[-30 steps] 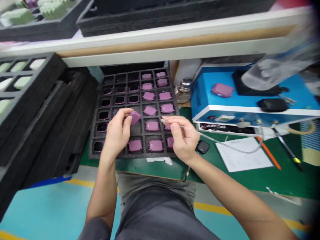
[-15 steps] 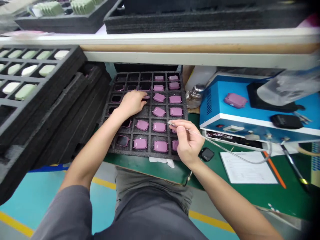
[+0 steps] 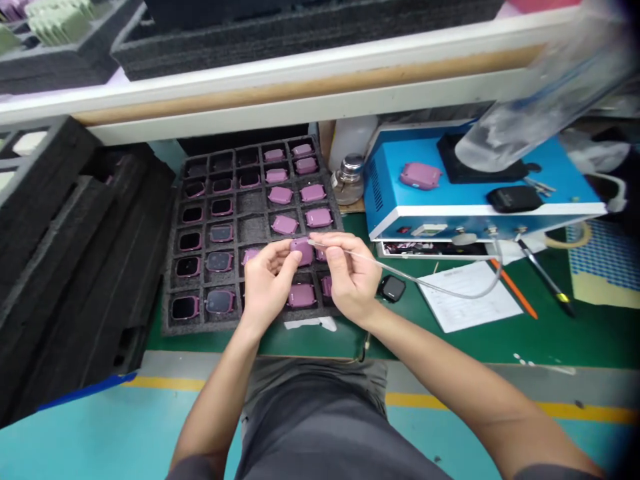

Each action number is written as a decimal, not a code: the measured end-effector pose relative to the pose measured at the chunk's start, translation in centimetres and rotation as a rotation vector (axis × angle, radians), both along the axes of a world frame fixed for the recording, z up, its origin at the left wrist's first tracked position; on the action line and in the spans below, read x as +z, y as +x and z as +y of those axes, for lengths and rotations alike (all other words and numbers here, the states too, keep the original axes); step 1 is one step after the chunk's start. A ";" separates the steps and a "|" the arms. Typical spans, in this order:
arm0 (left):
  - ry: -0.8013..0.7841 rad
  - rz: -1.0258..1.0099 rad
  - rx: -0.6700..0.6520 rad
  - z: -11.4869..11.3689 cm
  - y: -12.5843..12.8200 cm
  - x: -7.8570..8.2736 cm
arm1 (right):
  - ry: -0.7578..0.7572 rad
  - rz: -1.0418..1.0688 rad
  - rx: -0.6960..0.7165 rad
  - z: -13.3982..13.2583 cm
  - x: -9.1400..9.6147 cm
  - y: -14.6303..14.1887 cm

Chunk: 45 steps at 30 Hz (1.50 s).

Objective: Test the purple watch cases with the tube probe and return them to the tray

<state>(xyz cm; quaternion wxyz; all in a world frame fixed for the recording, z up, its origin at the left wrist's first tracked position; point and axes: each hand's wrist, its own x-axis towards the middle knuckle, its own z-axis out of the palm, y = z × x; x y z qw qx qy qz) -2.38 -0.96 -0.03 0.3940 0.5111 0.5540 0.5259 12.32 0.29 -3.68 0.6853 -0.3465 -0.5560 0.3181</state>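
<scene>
Between the thumb and fingers of my left hand (image 3: 265,283), a purple watch case (image 3: 301,253) is held up over the tray. My right hand (image 3: 356,273) pinches the end of a thin transparent tube (image 3: 415,285); its tip meets the case's upper right edge, though whether it touches I cannot tell. Below both hands lies a black foam tray (image 3: 170,313). Its left columns hold watch cases with dark screens, such as this watch (image 3: 185,308); purple backs, such as this case (image 3: 284,224), face up on the right.
A blue machine (image 3: 440,225), linked to the tube, stands right with a purple case (image 3: 420,175) on top. Near it are a glass bottle (image 3: 349,180), a paper sheet (image 3: 465,300), an orange stick (image 3: 517,290) and a small black device (image 3: 391,288). Foam trays (image 3: 75,267) lean left.
My left hand has lifted a purple watch case from the tray and brought it right, to the tube tip in my right hand. The view has turned to the right.
</scene>
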 end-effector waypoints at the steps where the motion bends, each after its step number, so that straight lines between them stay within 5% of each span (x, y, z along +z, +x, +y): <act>1: -0.007 -0.027 0.010 -0.3 0.4 -0.3 | 0.007 -0.024 0.000 0.0 -0.1 0.1; 45: 0.029 -0.074 -0.008 -0.6 0.6 -0.6 | -0.024 -0.103 0.007 0.1 -0.2 0.3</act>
